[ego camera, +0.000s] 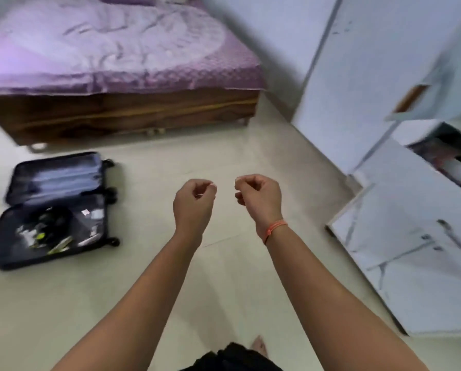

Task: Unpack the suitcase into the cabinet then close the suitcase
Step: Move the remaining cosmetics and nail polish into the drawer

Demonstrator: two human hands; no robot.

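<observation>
Curling on nothing, the left hand (194,200) and right hand (258,199) are held apart from the open suitcase (54,180), whose loose contents (47,231) could be trapped by premature closing.

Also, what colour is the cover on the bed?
Light purple; the bed cover shows clearly in the head view.

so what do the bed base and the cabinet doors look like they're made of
The brown box-shaped bed base looks like wood or wood-grain laminate: streaky grain shows. The tall white cabinet doors look like smooth marble-print laminate, given grey veins; blur leaves it open.
</observation>
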